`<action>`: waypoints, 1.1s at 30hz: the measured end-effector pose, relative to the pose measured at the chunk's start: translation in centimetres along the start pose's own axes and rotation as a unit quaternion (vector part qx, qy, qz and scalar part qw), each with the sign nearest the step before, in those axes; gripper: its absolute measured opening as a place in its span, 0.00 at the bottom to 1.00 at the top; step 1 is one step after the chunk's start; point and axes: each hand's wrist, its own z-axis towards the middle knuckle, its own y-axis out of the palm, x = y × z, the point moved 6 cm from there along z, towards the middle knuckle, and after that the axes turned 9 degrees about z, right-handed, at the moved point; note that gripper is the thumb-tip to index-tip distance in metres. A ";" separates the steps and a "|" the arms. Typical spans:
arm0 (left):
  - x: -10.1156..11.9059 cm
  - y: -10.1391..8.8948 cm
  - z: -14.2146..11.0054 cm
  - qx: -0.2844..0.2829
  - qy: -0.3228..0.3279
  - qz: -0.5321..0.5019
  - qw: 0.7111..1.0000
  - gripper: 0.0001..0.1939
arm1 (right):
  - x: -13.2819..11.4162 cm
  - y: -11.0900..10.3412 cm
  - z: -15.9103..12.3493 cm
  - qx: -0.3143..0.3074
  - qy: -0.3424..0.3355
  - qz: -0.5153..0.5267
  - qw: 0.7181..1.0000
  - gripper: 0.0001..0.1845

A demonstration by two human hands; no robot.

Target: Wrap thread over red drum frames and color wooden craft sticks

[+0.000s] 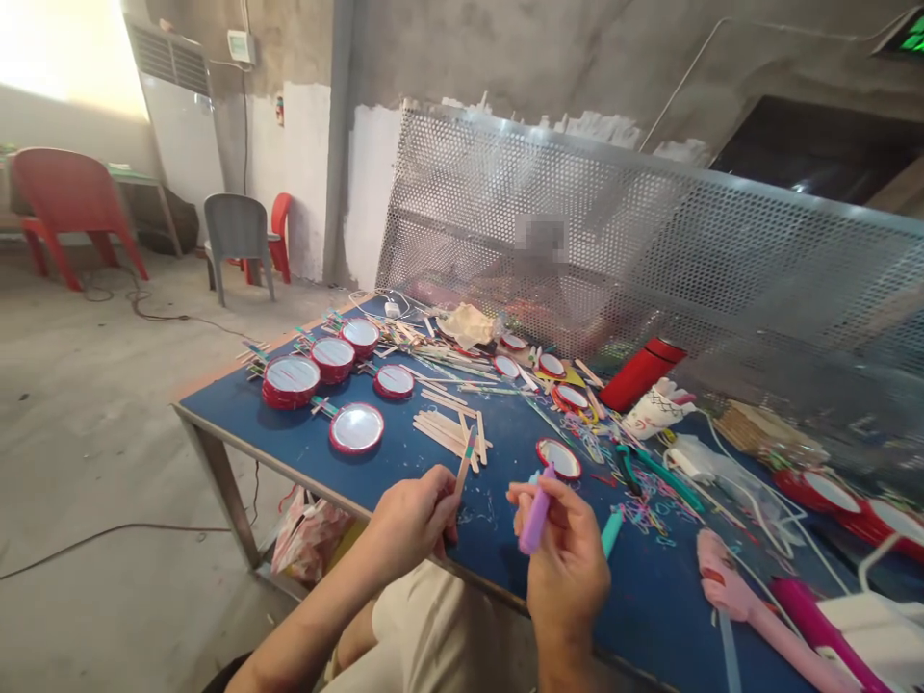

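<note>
Pinching the banded stick (468, 460) near its lower end, the left hand (417, 515) is at lower centre of the frame; the right hand (568, 553), right of it, has its grip wrapped around a purple pen (535, 520). From that grip the stick lies to the left, apart from the pen, both long axes tilting up and rightward; the left hand is the nearer to the stick. Counted: one stick and one pen held, one teal pen (612, 531) just beside the right hand, one red flask (642, 373) at right; the loose sticks (437, 430) on the worktop (289, 433) overlap too much to count.
</note>
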 end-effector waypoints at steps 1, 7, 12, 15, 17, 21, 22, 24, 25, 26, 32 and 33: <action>0.0 0.0 0.0 -0.002 -0.002 0.002 1.000 0.07 | -0.4 0.3 -0.2 0.019 -0.020 -0.016 0.999 0.13; 0.0 0.1 0.0 0.002 -0.012 -0.001 1.000 0.06 | -1.7 3.4 -1.3 -0.058 -0.106 -0.021 0.992 0.11; 0.0 0.2 0.0 0.003 -0.013 0.003 1.000 0.06 | -1.1 3.8 -1.6 -0.016 -0.025 -0.031 0.999 0.13; -0.1 0.3 0.0 0.004 -0.017 0.004 1.000 0.06 | -1.0 3.7 -1.7 0.001 0.006 -0.052 0.999 0.11; -0.1 0.3 0.0 0.006 -0.020 0.006 1.000 0.06 | -1.3 3.7 -1.8 0.008 -0.004 -0.063 0.998 0.10; 0.1 0.2 -0.1 0.010 -0.018 0.005 1.000 0.07 | -1.7 4.1 -1.6 -0.010 -0.041 -0.071 0.997 0.08; 0.2 0.2 -0.1 0.010 -0.017 0.003 1.000 0.07 | -1.8 4.1 -1.6 -0.015 -0.046 -0.070 0.996 0.07; 0.3 0.2 -0.1 0.008 -0.018 0.001 1.000 0.07 | -1.8 4.1 -1.6 -0.020 -0.051 -0.068 0.996 0.07; 0.3 0.2 -0.1 0.008 -0.018 0.002 1.000 0.07 | -1.8 4.1 -1.6 -0.021 -0.051 -0.066 0.996 0.07; 0.3 0.1 -0.1 0.009 -0.019 0.003 1.000 0.07 | -1.8 4.1 -1.6 -0.021 -0.050 -0.064 0.996 0.07; 0.2 0.2 -0.1 0.007 -0.019 0.009 1.000 0.07 | -1.2 3.9 -1.8 -0.013 -0.029 -0.064 0.997 0.07; 0.2 0.2 -0.1 0.008 -0.018 0.010 1.000 0.07 | -1.1 3.9 -1.8 -0.014 -0.027 -0.063 0.998 0.07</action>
